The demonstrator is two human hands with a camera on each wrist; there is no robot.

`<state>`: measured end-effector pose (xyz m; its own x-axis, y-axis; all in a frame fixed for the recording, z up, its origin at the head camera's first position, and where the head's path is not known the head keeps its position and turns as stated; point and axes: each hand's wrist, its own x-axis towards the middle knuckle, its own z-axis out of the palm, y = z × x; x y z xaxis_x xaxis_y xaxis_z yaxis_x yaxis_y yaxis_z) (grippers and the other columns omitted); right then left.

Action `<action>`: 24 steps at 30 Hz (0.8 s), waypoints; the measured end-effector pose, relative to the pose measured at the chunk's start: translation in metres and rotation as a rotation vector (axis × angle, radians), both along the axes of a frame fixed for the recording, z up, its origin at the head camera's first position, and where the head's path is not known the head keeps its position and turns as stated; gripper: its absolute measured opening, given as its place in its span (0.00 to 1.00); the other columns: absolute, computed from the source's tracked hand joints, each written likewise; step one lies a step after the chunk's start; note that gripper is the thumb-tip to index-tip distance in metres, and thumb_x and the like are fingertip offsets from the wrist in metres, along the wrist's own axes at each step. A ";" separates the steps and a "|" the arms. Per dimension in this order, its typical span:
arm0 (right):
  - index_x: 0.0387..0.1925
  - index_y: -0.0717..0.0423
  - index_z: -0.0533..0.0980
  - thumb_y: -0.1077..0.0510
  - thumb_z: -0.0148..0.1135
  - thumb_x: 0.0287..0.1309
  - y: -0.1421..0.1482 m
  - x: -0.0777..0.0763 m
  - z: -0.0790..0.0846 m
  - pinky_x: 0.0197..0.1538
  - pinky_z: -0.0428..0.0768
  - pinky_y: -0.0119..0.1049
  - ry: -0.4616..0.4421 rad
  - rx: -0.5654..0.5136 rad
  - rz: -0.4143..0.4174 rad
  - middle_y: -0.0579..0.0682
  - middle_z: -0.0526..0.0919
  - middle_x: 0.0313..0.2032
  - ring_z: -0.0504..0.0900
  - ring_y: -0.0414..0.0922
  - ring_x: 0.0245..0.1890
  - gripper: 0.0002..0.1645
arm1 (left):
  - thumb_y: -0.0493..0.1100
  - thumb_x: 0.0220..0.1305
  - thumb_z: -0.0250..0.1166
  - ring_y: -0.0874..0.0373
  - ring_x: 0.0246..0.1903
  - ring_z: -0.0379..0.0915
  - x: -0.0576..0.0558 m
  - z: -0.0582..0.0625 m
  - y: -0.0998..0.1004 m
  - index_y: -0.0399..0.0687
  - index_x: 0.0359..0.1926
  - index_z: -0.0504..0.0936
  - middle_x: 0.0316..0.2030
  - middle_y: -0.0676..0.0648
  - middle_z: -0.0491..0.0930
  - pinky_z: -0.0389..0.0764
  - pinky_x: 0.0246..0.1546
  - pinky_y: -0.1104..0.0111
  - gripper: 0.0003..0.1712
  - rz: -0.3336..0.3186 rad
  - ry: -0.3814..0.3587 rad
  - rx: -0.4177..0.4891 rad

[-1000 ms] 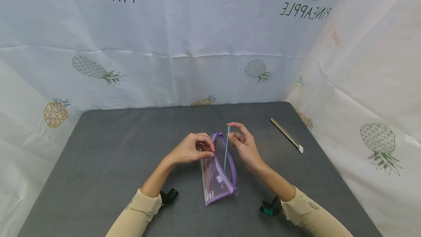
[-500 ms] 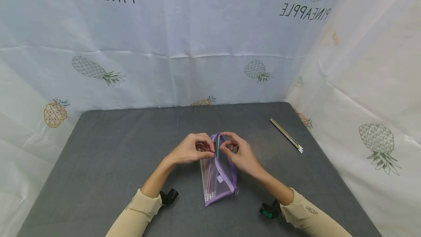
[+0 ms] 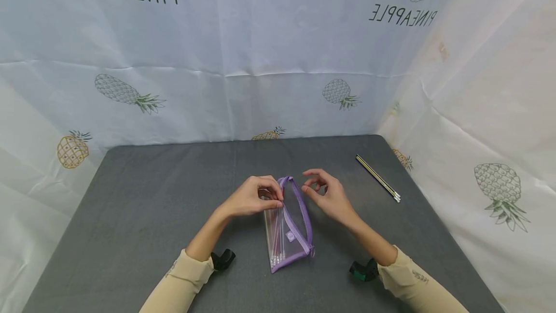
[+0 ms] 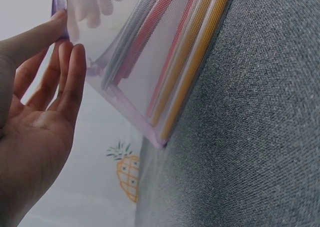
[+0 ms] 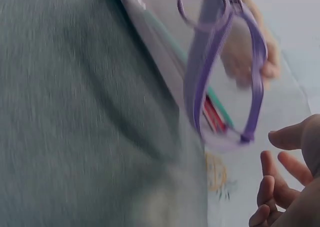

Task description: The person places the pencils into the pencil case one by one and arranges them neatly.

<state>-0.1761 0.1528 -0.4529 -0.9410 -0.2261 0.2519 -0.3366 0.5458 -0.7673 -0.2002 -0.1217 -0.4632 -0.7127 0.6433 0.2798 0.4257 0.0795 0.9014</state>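
Observation:
A see-through mesh pencil case (image 3: 299, 250) with purple zip edging stands on the table, its mouth spread apart. My left hand (image 3: 254, 196) pinches the left edge of that mouth between thumb and fingers. Inside, through the mesh in the left wrist view, lie yellow pencils (image 4: 186, 62), red pencils (image 4: 150, 32) and a grey-looking one. The right wrist view shows a teal pencil (image 5: 218, 107) beside the red ones within the zip opening. Just right of the case, my right hand (image 3: 330, 197) holds nothing, its fingers loosely bent and apart from the zip edge.
Black-and-gold striped pencils (image 3: 378, 177) lie together at the right of the dark grey table (image 3: 173, 206). A pineapple-print curtain (image 3: 278, 52) hangs behind the table and along its sides. A zip pull ring (image 3: 312, 251) hangs at the case's near corner.
The right hand lowered the teal pencil into the case, let it go and drew back to the right. The left hand kept its pinch on the case edge.

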 end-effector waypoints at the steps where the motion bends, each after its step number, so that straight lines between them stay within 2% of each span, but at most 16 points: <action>1: 0.60 0.51 0.82 0.59 0.75 0.69 0.005 -0.002 0.000 0.40 0.73 0.35 0.003 0.006 -0.015 0.52 0.92 0.43 0.77 0.40 0.37 0.21 | 0.33 0.63 0.78 0.65 0.39 0.84 0.000 0.000 0.000 0.46 0.39 0.90 0.40 0.43 0.86 0.91 0.45 0.68 0.06 0.001 -0.001 0.002; 8: 0.60 0.56 0.83 0.61 0.74 0.69 0.042 -0.022 -0.005 0.45 0.80 0.38 0.024 0.034 -0.093 0.58 0.90 0.46 0.80 0.41 0.40 0.19 | 0.33 0.63 0.79 0.64 0.39 0.84 -0.001 0.000 -0.001 0.46 0.38 0.90 0.40 0.44 0.86 0.91 0.45 0.68 0.06 -0.003 0.003 0.002; 12: 0.59 0.58 0.83 0.61 0.73 0.69 0.064 -0.034 -0.010 0.47 0.81 0.34 0.042 0.048 -0.137 0.61 0.90 0.46 0.83 0.42 0.41 0.19 | 0.33 0.63 0.79 0.64 0.39 0.84 -0.001 -0.001 -0.001 0.46 0.39 0.90 0.40 0.44 0.86 0.91 0.45 0.68 0.06 -0.005 0.005 -0.003; 17: 0.59 0.60 0.83 0.60 0.72 0.71 0.090 -0.051 -0.013 0.44 0.78 0.28 0.057 0.092 -0.228 0.64 0.90 0.48 0.83 0.45 0.41 0.18 | 0.33 0.64 0.78 0.64 0.39 0.84 0.000 -0.001 -0.002 0.46 0.39 0.90 0.41 0.43 0.86 0.91 0.46 0.67 0.06 -0.004 -0.003 -0.001; 24: 0.59 0.63 0.82 0.62 0.69 0.72 0.127 -0.068 -0.025 0.40 0.73 0.28 0.023 0.160 -0.367 0.66 0.89 0.50 0.81 0.48 0.38 0.18 | 0.33 0.64 0.78 0.65 0.39 0.84 0.000 0.000 -0.001 0.46 0.39 0.90 0.41 0.44 0.86 0.91 0.46 0.67 0.06 -0.006 0.001 -0.009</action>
<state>-0.2439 0.2800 -0.4779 -0.9611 0.0865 0.2624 -0.1126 0.7447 -0.6578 -0.2004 -0.1225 -0.4633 -0.7085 0.6499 0.2748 0.4268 0.0846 0.9004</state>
